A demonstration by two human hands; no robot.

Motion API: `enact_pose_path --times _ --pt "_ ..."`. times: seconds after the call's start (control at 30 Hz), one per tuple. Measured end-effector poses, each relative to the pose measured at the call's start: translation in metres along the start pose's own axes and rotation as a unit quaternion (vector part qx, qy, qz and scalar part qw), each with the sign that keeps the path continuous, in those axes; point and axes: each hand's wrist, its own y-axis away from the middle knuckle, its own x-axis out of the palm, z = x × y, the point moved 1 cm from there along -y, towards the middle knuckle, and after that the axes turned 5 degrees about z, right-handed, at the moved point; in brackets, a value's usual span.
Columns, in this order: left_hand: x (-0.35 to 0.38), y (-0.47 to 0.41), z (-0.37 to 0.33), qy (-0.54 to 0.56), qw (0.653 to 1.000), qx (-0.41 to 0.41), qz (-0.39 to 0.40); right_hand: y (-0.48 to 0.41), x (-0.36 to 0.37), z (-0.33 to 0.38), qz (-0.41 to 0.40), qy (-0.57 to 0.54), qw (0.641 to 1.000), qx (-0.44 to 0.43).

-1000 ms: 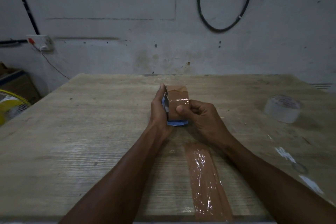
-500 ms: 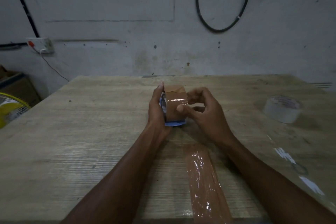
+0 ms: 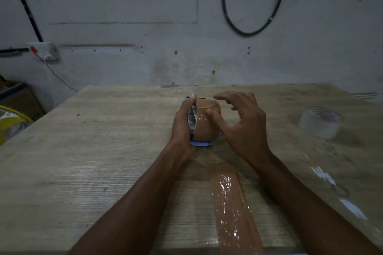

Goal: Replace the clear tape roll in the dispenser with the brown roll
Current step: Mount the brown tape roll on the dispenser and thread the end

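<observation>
At the table's middle my left hand (image 3: 182, 124) grips the blue tape dispenser (image 3: 200, 143) from its left side. The brown roll (image 3: 205, 128) sits in the dispenser, its glossy face towards me. My right hand (image 3: 242, 126) is just right of the roll, fingers spread and curled, with only the thumb tip resting on the brown tape. The clear tape roll (image 3: 320, 122) lies flat on the table at the far right, apart from both hands.
A long strip of brown tape (image 3: 232, 207) is stuck to the wooden table (image 3: 93, 151), running from near the dispenser to the front edge. Clear tape scraps (image 3: 323, 174) lie at the right. A yellow fan (image 3: 10, 126) stands off the left edge.
My right hand has let go of its pinch on the brown tape and opened, fingers lifting up and right. The dispenser with the roll has tilted slightly in my left hand.
</observation>
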Motion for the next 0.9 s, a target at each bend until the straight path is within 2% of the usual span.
enact_pose_path --times 0.6,0.77,0.9 --pt "-0.002 -0.005 0.006 -0.043 0.999 0.002 0.011 -0.001 -0.002 -0.001 -0.026 0.083 0.989 -0.118" --pt "0.007 -0.001 0.005 -0.018 0.998 -0.029 0.052 -0.005 -0.008 -0.002 -0.035 0.089 0.991 -0.092" --pt "0.018 0.006 -0.003 -0.064 0.994 -0.043 0.084 -0.008 -0.01 -0.006 -0.045 0.082 0.993 -0.071"
